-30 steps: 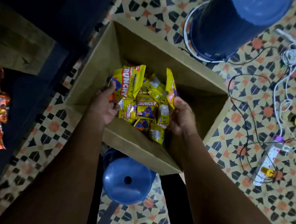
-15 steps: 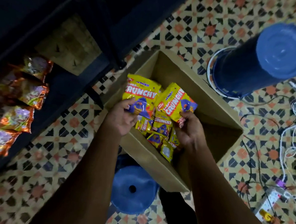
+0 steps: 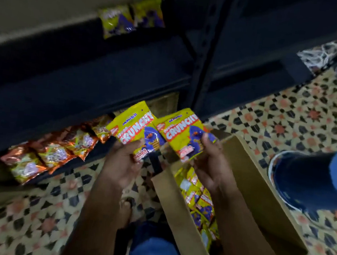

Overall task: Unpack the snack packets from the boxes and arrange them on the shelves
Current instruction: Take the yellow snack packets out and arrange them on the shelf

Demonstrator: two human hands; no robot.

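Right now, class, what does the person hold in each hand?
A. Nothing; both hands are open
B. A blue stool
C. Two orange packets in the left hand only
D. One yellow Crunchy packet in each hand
D: the left hand pinches one yellow Crunchy packet and the right hand another, above the cardboard box.

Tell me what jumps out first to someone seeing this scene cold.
Two bright yellow Crunchy packets, one gripped in the left hand and one in the right hand, raised at centre before the dark shelves. Below right, the open cardboard box holds more yellow packets; orange packets line the lowest shelf at left.
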